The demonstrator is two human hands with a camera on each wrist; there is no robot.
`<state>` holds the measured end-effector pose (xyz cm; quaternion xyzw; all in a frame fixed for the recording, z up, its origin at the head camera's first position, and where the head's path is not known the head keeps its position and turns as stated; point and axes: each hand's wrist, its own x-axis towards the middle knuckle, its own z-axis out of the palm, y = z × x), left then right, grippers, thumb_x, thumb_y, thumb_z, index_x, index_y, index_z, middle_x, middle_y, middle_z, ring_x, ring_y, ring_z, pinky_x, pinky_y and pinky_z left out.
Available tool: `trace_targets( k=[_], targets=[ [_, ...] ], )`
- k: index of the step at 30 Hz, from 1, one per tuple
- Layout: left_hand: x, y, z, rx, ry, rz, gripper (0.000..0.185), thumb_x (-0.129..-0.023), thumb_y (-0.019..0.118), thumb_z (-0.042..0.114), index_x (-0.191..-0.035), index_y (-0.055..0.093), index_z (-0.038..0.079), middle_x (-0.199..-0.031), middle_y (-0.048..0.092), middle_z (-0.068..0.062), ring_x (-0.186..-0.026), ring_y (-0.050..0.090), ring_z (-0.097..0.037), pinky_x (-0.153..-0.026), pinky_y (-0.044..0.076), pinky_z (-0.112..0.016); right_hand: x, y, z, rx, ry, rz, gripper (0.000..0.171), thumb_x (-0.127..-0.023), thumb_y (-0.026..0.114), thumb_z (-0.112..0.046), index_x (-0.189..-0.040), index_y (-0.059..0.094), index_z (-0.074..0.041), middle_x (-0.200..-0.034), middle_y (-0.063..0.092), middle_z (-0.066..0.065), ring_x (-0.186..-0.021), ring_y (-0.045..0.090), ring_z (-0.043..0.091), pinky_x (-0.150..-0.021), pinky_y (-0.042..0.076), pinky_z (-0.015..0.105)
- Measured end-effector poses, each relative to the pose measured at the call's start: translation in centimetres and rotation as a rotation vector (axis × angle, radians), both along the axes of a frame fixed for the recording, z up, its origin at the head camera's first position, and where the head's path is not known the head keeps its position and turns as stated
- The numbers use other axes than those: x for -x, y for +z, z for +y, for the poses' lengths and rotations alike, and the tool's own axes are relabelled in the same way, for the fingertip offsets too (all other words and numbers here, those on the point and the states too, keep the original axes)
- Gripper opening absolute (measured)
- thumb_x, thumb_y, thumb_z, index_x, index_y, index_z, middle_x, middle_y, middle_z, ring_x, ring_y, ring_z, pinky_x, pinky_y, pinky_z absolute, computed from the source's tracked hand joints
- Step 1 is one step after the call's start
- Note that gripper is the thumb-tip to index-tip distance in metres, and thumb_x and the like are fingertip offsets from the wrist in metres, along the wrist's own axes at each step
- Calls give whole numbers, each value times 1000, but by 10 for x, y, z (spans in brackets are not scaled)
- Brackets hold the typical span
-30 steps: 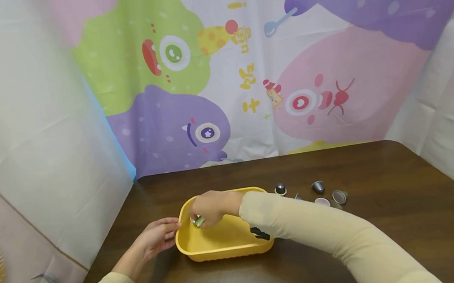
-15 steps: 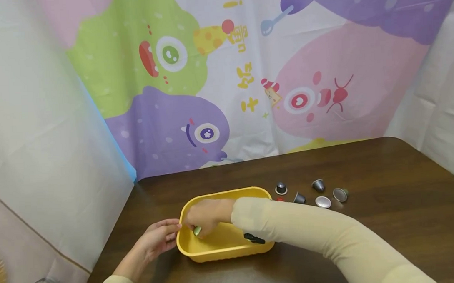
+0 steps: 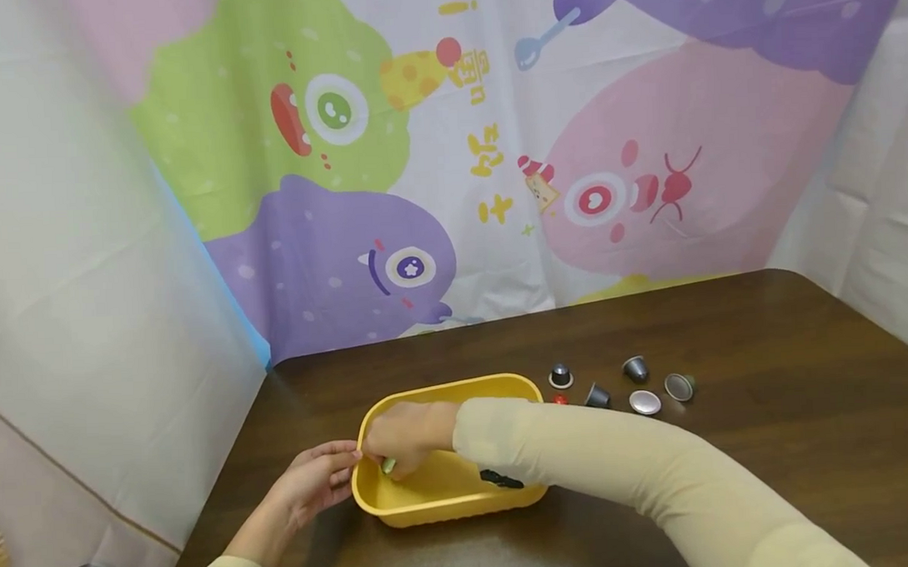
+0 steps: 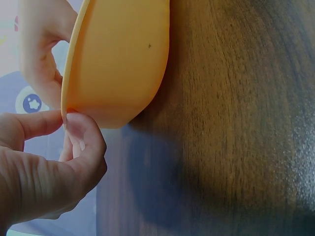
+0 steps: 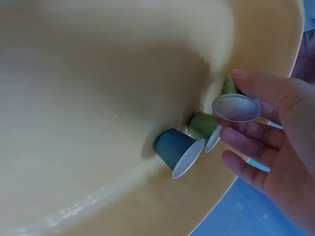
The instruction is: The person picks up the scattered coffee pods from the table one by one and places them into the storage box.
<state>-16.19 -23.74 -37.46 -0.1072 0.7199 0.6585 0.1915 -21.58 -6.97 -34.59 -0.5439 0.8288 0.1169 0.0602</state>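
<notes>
My right hand is down inside a yellow plastic bin, near its left end. Between thumb and fingers it holds a green coffee capsule with a silver lid. Just beside the fingertips, in the right wrist view, another green capsule and a teal capsule lie on their sides against the bin wall. Outside the bin's left end, my left hand pinches the rim, thumb and finger on either side of it in the left wrist view.
Right of the bin, several capsules lie on the dark wooden table: a black one, a red one, a grey one and others. A printed cloth hangs behind the table.
The right hand has shifted slightly left inside the bin, still holding the green capsule. The forearm moved too, uncovering more of the capsules on the table. The left hand keeps its place.
</notes>
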Motion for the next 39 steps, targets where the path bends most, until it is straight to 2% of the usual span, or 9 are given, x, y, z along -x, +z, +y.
trace_targets(
  k=[11,18,25,28,33,39],
  targets=[
    [1,1,-1,0,-15,1,29,-95,55,12,-119,49,-1,-85,66,7,-77,62,-4,-73,53,-24,-2,2,-1,-27,-12,18,19,-87,70,-31,-101,64,-19,-91,64,-9,-76,51,5,-70,46,17],
    [1,1,0,-7,1,-2,26,-94,56,12,-117,50,0,-85,67,6,-77,63,-5,-73,54,-24,-2,6,0,-24,-6,42,21,-86,70,-32,-101,66,-18,-91,65,-10,-76,52,5,-70,46,18],
    [1,1,0,-22,9,-1,24,-94,55,10,-115,51,0,-83,66,6,-76,63,-4,-72,54,-24,-3,17,5,-26,-21,21,22,-86,70,-32,-102,67,-18,-82,61,-10,-73,49,7,-68,45,22],
    [2,1,0,-35,2,-2,24,-94,55,10,-116,50,0,-82,66,7,-75,62,-3,-72,53,-24,-4,23,8,-24,-45,10,27,-85,70,-36,-107,66,-20,-87,62,-11,-77,52,6,-72,47,24],
    [2,-1,-1,-51,-10,-5,30,-95,54,10,-121,47,-3,-83,65,7,-75,61,-3,-73,53,-23,-4,32,17,-23,-77,13,36,-86,69,-44,-112,64,-21,-106,67,-11,-92,60,6,-79,50,24],
    [2,-1,-2,-71,-19,-16,36,-96,52,10,-127,41,-6,-85,65,5,-78,62,-4,-73,54,-23,-6,41,33,-13,-50,76,29,-87,68,-36,-111,64,-21,-109,67,-9,-95,63,8,-79,52,24]
  ],
)
